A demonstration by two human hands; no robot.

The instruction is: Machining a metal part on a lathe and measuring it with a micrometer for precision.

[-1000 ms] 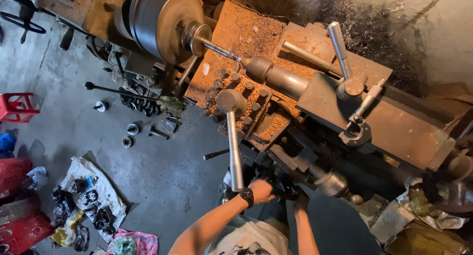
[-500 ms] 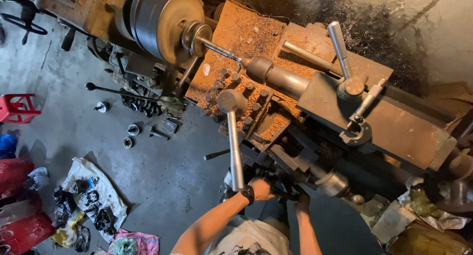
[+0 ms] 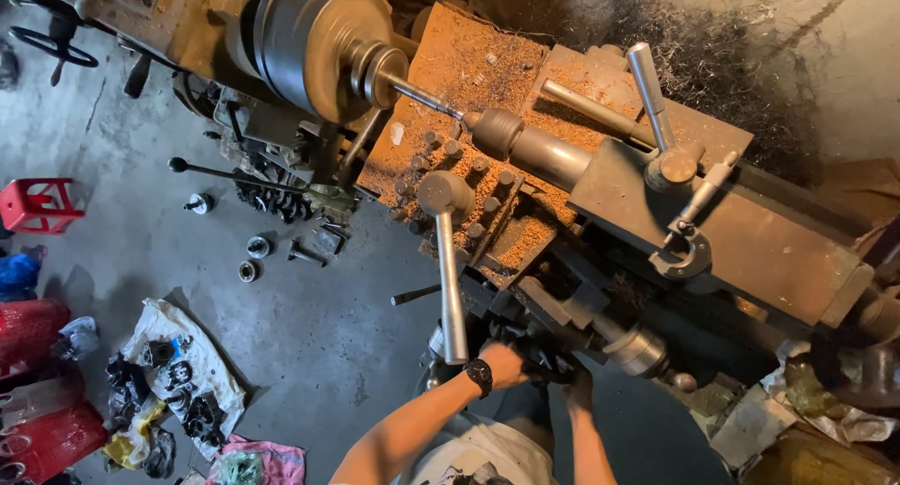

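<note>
I look down on a rusty metal lathe. My left hand point(image 3: 506, 363), with a black watch on the wrist, is closed on a dark handwheel point(image 3: 539, 354) at the front of the carriage. Just right of it, my right hand point(image 3: 578, 388) grips a dark crank handle beside a steel collar point(image 3: 637, 349). A long steel lever point(image 3: 451, 279) hangs down right beside my left hand. The chuck point(image 3: 319, 44) looks blurred with spin. A thin rod point(image 3: 427, 98) runs from the chuck to the tailstock centre point(image 3: 497, 129).
Orange chips cover the carriage top point(image 3: 469, 73). A micrometer point(image 3: 692, 232) lies on the tailstock point(image 3: 731, 232). On the concrete floor lie loose metal parts point(image 3: 253, 255), a long black bar point(image 3: 244, 178), a cloth with dark parts point(image 3: 178, 373) and a red stool point(image 3: 37, 204).
Both hands stay on the same controls. Only the view shifts slightly.
</note>
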